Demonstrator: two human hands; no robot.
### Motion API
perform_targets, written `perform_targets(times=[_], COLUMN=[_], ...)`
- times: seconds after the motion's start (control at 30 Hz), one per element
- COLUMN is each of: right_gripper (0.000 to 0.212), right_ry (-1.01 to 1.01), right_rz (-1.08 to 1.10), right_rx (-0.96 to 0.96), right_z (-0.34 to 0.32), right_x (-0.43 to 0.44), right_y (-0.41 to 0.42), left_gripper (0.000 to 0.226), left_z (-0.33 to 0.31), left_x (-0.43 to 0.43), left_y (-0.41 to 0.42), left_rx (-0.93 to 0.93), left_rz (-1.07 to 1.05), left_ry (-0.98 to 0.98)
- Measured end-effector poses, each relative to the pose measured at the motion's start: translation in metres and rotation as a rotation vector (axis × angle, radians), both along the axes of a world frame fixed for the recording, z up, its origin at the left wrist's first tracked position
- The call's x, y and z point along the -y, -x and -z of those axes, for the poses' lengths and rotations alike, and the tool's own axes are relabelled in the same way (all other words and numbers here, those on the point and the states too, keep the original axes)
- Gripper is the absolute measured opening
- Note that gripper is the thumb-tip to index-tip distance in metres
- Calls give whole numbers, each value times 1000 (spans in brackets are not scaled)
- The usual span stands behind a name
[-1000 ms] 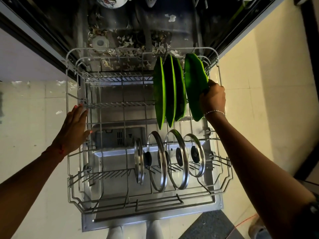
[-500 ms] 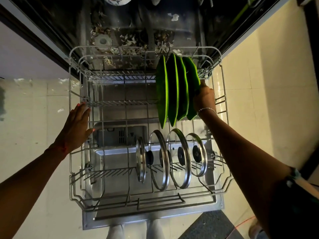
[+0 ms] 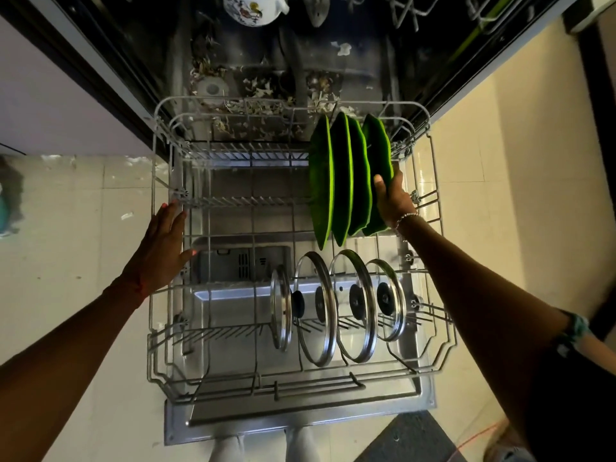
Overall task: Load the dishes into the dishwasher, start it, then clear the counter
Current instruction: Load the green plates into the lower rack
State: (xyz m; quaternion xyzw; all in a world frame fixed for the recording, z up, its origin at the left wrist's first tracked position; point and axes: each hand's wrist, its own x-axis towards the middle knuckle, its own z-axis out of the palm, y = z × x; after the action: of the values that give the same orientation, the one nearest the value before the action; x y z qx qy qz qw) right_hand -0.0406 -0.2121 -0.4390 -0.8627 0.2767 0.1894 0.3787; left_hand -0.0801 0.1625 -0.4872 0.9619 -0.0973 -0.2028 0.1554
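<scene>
In the rack point(image 3: 276, 390), the right grip point(image 3: 395, 203) still clasps the end plate point(image 3: 378, 151), now apart.

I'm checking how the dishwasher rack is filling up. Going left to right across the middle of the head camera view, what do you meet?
In order: left hand against the rack side → three green plates standing on edge → fourth green plate → right hand gripping that plate.

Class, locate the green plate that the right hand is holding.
Head view: the green plate stands on edge at the far right of the lower rack, gripped by the right hand, beside three more green plates and beyond the glass lids.
</scene>
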Motion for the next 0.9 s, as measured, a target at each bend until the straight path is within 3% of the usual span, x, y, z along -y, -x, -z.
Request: perform_targets(times=[0.1, 0.17, 0.47, 0.73, 0.83, 0.9], right_gripper=[66, 69, 71, 75, 41, 43], right_ry=[-54, 14, 465, 597, 610, 561], right_rz=[21, 35, -358, -927, -1150, -1233], right_rx=[-111, -129, 136, 252, 541, 659], right_z=[-2, -8, -63, -212, -300, -357], right_x=[4, 3, -39, -153, -200, -229], right_y=[-9, -12, 6, 1, -4, -5], left_gripper=[75, 76, 75, 74, 74, 73], left_z=[-4, -9, -66, -230, -319, -381], left_x=[0, -2, -19, -37, -62, -77], left_y=[2, 3, -8, -23, -22, -20], left_rx=[-17, -12, 59, 257, 420, 538], left_rz=[1, 3, 35, 60, 42, 43], left_ry=[9, 25, 52, 60, -41, -127])
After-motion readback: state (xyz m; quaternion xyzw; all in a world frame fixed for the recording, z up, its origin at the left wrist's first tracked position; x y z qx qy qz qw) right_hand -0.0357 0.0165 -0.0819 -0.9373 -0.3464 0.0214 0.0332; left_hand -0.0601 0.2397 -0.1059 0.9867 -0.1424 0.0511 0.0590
